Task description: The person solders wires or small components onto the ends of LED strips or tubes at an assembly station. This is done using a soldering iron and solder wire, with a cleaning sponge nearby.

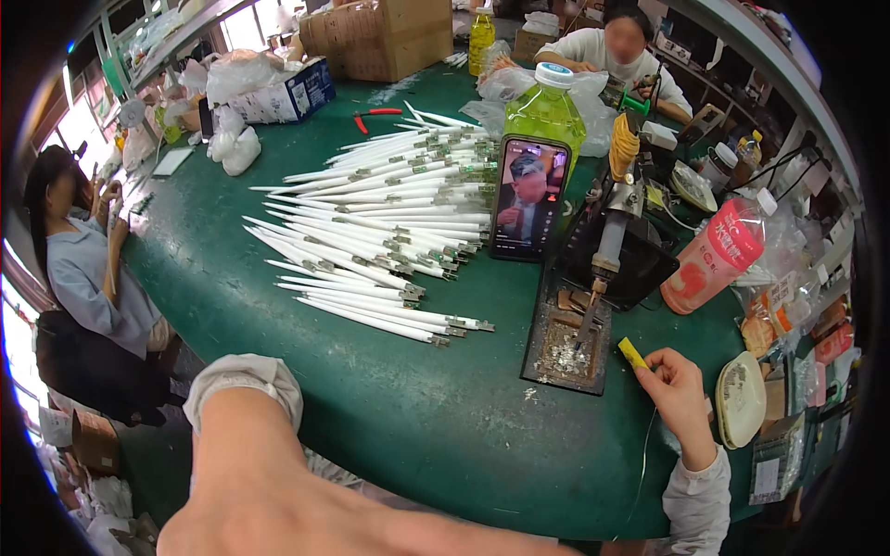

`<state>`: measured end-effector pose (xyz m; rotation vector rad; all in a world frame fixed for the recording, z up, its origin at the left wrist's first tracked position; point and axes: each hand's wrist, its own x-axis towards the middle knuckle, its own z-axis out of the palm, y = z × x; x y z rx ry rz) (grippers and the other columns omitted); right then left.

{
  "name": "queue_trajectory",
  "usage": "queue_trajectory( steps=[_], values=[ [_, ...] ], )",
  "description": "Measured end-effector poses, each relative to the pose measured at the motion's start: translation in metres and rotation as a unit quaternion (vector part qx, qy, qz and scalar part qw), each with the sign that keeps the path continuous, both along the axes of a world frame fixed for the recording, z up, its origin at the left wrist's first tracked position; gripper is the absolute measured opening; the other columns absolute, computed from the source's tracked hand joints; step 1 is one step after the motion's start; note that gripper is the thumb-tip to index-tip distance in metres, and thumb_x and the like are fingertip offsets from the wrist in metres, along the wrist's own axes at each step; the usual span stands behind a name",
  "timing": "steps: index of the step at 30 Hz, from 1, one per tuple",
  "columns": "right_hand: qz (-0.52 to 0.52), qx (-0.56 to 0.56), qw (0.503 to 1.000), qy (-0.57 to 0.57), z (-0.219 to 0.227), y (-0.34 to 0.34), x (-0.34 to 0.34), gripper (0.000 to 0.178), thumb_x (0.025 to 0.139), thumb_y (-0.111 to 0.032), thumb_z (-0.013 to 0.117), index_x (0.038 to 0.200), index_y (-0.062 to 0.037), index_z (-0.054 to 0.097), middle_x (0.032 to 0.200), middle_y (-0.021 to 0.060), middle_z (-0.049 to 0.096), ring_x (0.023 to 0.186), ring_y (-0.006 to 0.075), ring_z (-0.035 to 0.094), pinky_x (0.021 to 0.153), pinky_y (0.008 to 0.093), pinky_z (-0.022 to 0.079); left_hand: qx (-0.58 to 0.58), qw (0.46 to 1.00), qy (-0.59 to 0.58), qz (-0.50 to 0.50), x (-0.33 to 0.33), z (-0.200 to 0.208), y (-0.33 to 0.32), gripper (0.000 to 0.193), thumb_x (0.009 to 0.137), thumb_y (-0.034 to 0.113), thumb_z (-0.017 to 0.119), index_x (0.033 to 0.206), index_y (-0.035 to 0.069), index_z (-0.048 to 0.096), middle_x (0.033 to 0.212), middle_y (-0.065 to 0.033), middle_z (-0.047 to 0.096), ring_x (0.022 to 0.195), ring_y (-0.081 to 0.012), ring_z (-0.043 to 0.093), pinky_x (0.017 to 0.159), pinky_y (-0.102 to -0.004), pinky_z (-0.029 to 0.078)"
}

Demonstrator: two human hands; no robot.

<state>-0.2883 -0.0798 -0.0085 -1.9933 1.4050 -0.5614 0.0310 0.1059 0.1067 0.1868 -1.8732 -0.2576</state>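
My right hand pinches a small yellow strip between thumb and fingers, just right of the soldering stand. A thin wire trails down from that hand over the table edge. My left hand looms large at the bottom, close to the camera; its fingers are out of sight. Beside my right hand, a soldering iron is fixed tip-down above a metal tray strewn with solder bits. Many white pen-shaped sticks, with small circuit boards at their right ends, lie fanned out on the green table.
A phone leans on a bottle of green liquid. Right of the iron stand a pink-labelled bottle and stacked cream dishes. Red pliers lie at the back. Two people sit at the table's left and far sides.
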Motion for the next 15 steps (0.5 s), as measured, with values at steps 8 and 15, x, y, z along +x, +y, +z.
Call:
queue_trajectory(
  steps=[8,15],
  values=[
    [-0.004,-0.016,1.000,-0.004,-0.003,0.002,-0.006,0.016,0.076,-0.009,0.069,0.085,0.0012,0.060,0.049,-0.0014,0.045,0.046,0.0051,0.038,0.046,0.0250,0.030,-0.219,0.974,0.028,0.048,-0.009,-0.015,0.015,0.041,0.098,0.027,0.043,0.138,0.021,0.040,0.136,0.0021,0.044,0.129,-0.0149,0.034,0.099,-0.0342,0.038],
    [0.017,0.214,0.951,-0.222,0.024,0.013,-0.005,0.024,0.086,-0.009,0.063,0.103,-0.0018,0.049,0.073,0.0049,0.062,0.058,0.0082,0.056,0.048,0.0183,0.040,-0.045,0.905,-0.257,0.336,0.020,-0.069,-0.032,0.034,0.071,0.019,0.074,0.100,0.008,0.059,0.093,-0.0079,0.053,0.079,-0.0241,0.053,0.065,-0.0354,0.044]
  ],
)
